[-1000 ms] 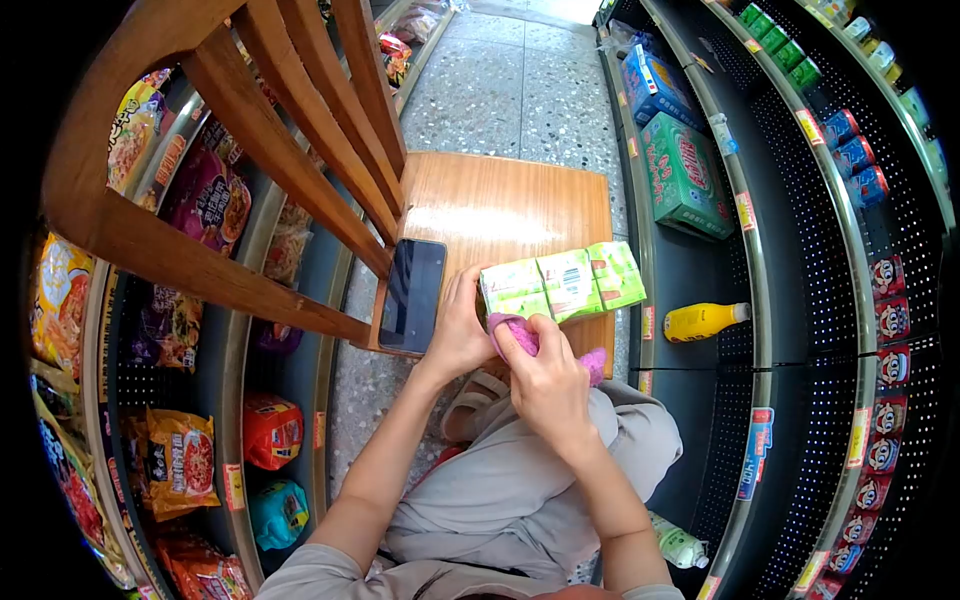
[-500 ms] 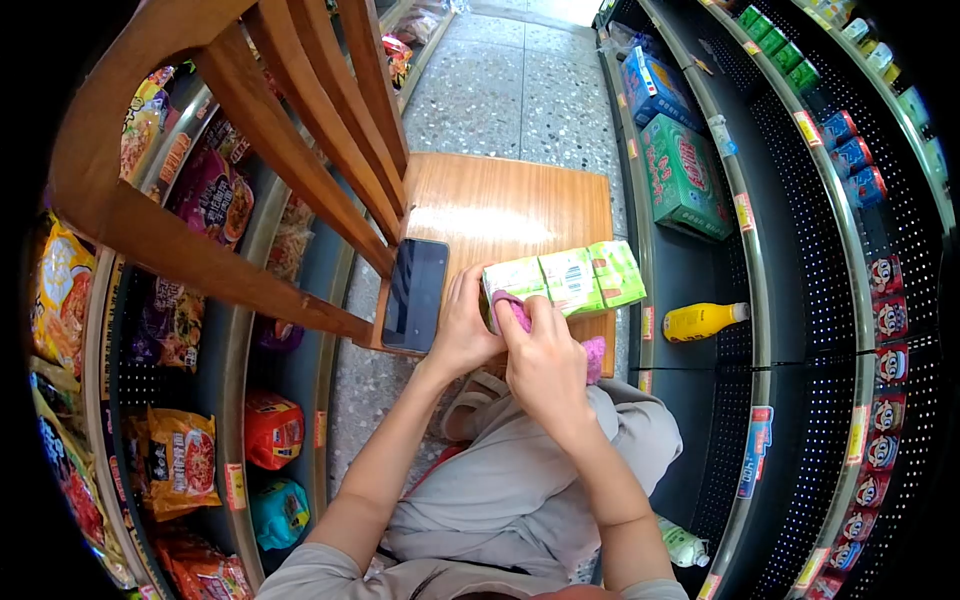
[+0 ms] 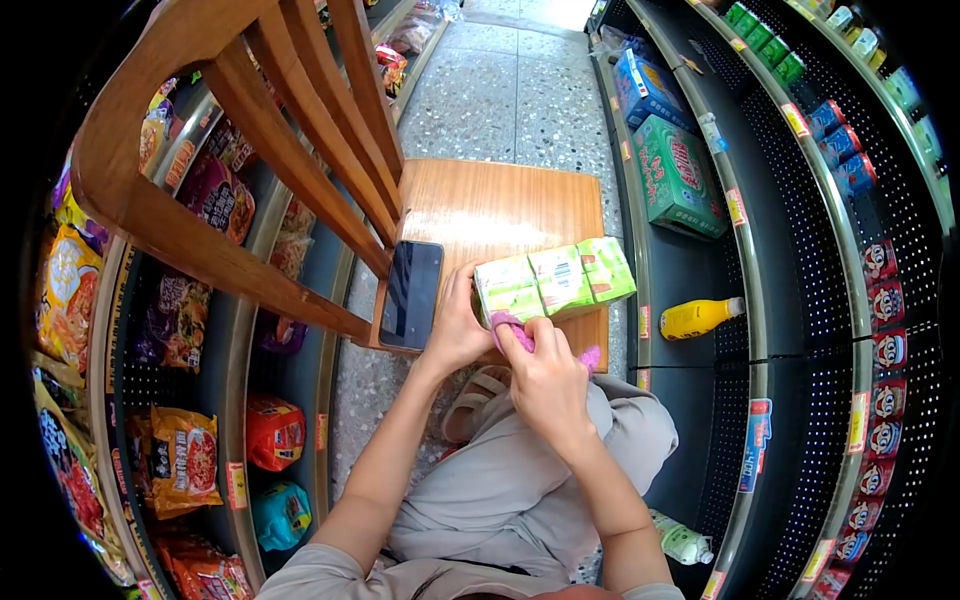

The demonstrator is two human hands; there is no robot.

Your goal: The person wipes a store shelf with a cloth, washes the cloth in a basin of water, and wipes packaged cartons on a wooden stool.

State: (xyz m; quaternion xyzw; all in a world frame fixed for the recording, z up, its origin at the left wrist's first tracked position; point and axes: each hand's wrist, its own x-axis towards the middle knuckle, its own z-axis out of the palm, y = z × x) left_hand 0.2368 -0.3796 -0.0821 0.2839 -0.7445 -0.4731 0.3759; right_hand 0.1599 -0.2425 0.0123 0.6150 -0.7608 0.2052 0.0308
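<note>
A row of green and white cartons (image 3: 560,280), joined as one pack with a barcode on it, is over the front of a wooden chair seat (image 3: 500,200). My left hand (image 3: 460,330) is closed round the pack's left end, fingers along its far side. In my right hand (image 3: 552,385) is a bunched pink cloth (image 3: 512,328), pinched against the near left corner of the pack. Part of the cloth sticks out past the right side of that hand. A dark smartphone (image 3: 412,295) lies on the seat left of my left hand.
The chair's slatted back (image 3: 330,120) rises on the left. Left shelves hold bagged noodles (image 3: 183,455). On the right shelves are a green box (image 3: 680,175), a yellow bottle (image 3: 698,319) lying down, and several cans (image 3: 840,145). Speckled floor (image 3: 470,90) runs ahead.
The pack has shifted slightly left and tilted, its right end higher. My right hand and the cloth have slid a little down along its near left corner.
</note>
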